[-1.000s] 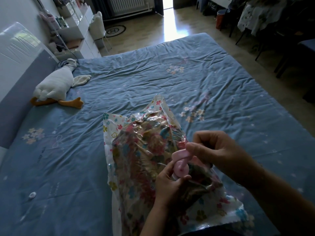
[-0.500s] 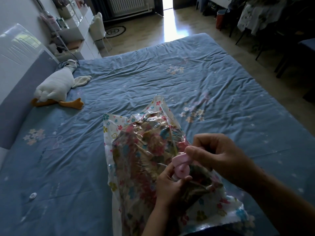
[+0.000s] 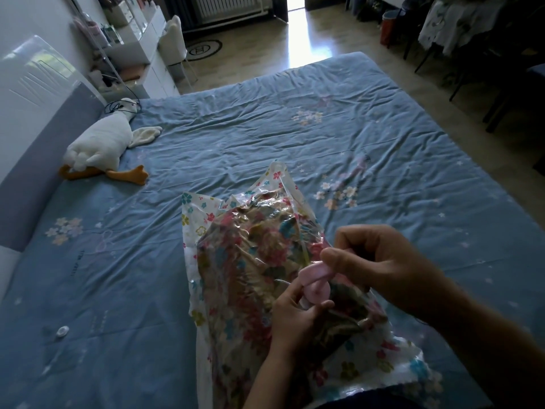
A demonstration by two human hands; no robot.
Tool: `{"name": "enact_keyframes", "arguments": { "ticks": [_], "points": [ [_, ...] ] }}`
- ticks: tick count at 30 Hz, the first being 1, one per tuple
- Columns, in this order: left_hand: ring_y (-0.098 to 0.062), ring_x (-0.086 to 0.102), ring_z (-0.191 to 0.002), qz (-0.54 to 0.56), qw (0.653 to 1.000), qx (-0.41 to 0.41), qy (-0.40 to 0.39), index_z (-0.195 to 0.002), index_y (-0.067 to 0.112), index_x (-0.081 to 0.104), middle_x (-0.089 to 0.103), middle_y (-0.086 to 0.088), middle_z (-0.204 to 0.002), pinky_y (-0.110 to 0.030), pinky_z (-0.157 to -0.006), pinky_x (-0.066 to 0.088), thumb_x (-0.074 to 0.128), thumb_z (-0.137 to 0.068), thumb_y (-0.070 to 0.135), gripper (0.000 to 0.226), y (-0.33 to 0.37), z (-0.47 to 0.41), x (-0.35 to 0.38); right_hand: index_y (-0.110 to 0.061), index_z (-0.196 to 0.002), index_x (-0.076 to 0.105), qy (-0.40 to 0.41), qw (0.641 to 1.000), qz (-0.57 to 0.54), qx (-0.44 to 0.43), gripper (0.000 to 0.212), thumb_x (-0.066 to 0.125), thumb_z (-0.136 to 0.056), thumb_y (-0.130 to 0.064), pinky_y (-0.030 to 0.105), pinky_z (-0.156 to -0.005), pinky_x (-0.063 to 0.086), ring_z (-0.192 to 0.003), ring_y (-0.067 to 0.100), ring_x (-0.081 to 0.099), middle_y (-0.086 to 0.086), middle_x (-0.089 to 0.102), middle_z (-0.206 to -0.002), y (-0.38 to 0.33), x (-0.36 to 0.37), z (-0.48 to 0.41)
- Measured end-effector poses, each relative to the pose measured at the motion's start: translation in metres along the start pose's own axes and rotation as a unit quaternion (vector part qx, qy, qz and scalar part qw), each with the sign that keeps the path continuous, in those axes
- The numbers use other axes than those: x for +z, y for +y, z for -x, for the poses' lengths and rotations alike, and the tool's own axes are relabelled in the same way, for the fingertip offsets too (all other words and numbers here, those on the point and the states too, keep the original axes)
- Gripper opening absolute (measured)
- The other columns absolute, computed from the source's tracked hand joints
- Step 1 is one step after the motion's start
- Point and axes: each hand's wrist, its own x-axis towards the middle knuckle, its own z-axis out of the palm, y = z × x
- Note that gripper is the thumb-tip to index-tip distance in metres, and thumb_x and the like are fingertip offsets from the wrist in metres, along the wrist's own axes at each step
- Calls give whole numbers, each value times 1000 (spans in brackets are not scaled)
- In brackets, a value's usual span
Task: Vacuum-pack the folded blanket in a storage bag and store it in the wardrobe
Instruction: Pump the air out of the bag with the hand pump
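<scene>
Presently, the left hand (image 3: 295, 320) has its fingers curled round the lower end of a pink plastic fitting (image 3: 315, 286) on top of the storage bag (image 3: 199, 231). The right hand (image 3: 383, 261) pinches the fitting's upper end between thumb and bent fingers. Whether the fitting is a valve cap or a small pump cannot be told.

The bag is clear with a flower-printed border and lies lengthwise at the near middle of the bed (image 3: 265, 137). The folded blanket (image 3: 250, 261), floral in pattern, is inside it, with the film wrinkled close over it.

A small white round piece (image 3: 62, 331) lies on the sheet, near left, well apart from the bag. A plush goose (image 3: 100, 146) lies far left beside the grey headboard (image 3: 35, 143).
</scene>
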Motion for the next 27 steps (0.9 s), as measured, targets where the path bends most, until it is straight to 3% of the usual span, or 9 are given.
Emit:
{"name": "enact_keyframes", "arguments": {
  "ticks": [4,7,10,13,16,19,22,27],
  "points": [
    [-7,70,-98,10,1000,-4,-4,-115,8,67,75,2,-106,-22,-86,55,82,-70,-4,50,1,2,4,1,-65,53,3,989,126,74,57,60,-75,-54,34,-50,40,-52,10,43,7,49,-55,49,4,2],
    [-3,70,-91,5,1000,1,-12,-113,3,68,76,5,-102,-14,-78,52,79,-69,-12,47,3,5,4,-12,-67,60,-17,965,222,138,41,63,-81,-50,45,-61,48,-55,8,48,2,56,-59,88,7,9],
    [-3,69,-96,-13,1000,15,8,-111,5,69,75,8,-102,-15,-81,52,81,-70,-5,44,3,3,2,-4,-64,57,1,976,201,78,42,65,-81,-42,34,-51,39,-51,7,42,0,49,-55,60,8,5],
    [-10,69,-101,-26,1000,3,8,-110,15,71,75,5,-103,-27,-87,56,83,-72,5,41,2,3,0,3,-59,47,9,998,57,21,42,64,-80,-30,19,-45,31,-48,6,38,-4,43,-51,10,4,2],
    [-8,70,-98,-21,1000,2,3,-112,15,70,75,6,-102,-28,-86,56,84,-71,6,43,5,5,2,4,-58,42,8,1000,-23,4,40,62,-82,-22,16,-44,33,-46,5,40,-5,44,-49,3,-2,5],
    [-1,68,-98,-4,1000,0,-5,-111,13,70,74,10,-104,-16,-82,53,82,-70,-1,45,5,5,5,-1,-61,48,15,996,61,70,42,65,-84,-31,26,-48,35,-50,10,40,0,44,-53,47,1,9],
    [-3,70,-93,18,1000,-15,-16,-108,17,69,75,5,-103,-15,-78,53,79,-70,-11,48,0,6,9,-12,-63,55,-5,972,170,164,33,66,-84,-35,38,-55,43,-53,8,45,-4,50,-56,103,5,14],
    [1,67,-101,-7,999,19,-45,-109,33,67,72,18,-106,-13,-84,50,78,-71,-8,57,-2,6,5,-20,-76,56,9,951,231,204,25,68,-82,-42,28,-57,43,-57,6,50,-6,54,-61,115,7,8]
  ]
}}
